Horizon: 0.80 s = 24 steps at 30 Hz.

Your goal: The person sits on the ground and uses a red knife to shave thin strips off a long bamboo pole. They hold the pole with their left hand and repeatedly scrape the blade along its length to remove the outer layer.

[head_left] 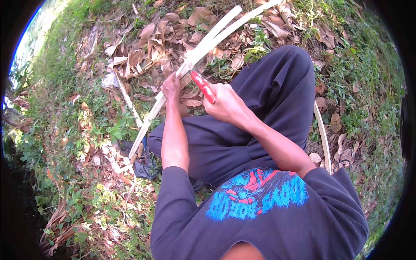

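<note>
My left hand (171, 88) is closed round a long pale strip (245, 21), of bamboo or wood. The strip slants from the top of the view down past my left knee. A second pale length (221, 27) runs close beside it, and the two come together near my fingers. In my right hand (226, 103) I grip a red-handled tool (203, 86) with pale patches on its handle. Its dark front end meets the strip just right of my left hand. The shape of that working end is too small to make out.
My folded legs in dark trousers (277, 86) lie right under the work. Dry brown leaves (158, 37) and green plants cover the ground. Another pale strip (128, 97) lies at the left, one more (323, 134) at the right. Dark plastic (145, 167) sits by my left knee.
</note>
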Each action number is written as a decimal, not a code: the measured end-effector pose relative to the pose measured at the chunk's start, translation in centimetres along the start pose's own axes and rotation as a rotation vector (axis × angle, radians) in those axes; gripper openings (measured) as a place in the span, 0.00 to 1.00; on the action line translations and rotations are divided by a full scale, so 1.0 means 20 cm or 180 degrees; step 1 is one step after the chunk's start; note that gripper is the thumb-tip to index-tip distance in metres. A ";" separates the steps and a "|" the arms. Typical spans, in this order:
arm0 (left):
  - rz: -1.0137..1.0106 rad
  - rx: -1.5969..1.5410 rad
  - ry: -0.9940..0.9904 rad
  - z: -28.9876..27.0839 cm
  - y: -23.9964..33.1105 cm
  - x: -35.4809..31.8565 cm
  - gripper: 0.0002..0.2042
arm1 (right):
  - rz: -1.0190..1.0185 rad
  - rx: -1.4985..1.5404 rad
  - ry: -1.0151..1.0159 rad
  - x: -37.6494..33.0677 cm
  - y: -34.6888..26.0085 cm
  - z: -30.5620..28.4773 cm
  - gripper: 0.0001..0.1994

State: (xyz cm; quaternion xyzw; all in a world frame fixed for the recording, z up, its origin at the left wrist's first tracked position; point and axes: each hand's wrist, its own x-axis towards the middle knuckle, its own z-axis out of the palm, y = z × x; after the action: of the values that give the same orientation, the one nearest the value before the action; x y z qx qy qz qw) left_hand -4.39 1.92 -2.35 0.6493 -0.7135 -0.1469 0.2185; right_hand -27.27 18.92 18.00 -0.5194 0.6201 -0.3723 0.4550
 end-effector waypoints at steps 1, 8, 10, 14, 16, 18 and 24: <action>0.0027 0.0026 0.0010 0.01 0.00 -0.02 0.17 | 0.0060 -0.0009 0.0012 -0.04 0.00 -0.02 0.08; -0.0294 0.0050 -0.0240 0.01 -0.02 0.02 0.19 | -0.0131 -0.0033 -0.0088 0.11 -0.06 -0.08 0.09; -0.0152 0.0222 -0.0129 0.00 0.01 0.01 0.19 | 0.0049 -0.0009 -0.0026 0.19 -0.01 -0.14 0.10; -0.0125 0.0056 -0.0256 0.00 0.05 0.02 0.19 | 0.0144 0.0117 -0.0009 0.20 0.08 -0.19 0.10; -0.0143 0.0037 -0.0172 0.01 0.00 0.01 0.19 | 0.0092 0.0159 -0.0052 0.09 -0.03 -0.12 0.10; -0.0168 0.0034 -0.0134 0.01 -0.03 0.00 0.19 | 0.0029 0.0129 -0.0037 -0.02 -0.06 -0.08 0.10; -0.0323 0.0012 -0.0335 0.00 0.05 0.01 0.20 | -0.0044 0.0029 0.0031 0.18 0.07 -0.05 0.10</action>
State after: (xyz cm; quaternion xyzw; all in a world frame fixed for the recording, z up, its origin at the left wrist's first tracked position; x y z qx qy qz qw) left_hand -5.26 1.92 -1.90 0.6764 -0.6905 -0.1904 0.1717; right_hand -28.72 15.68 16.36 -0.5198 0.6170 -0.3809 0.4517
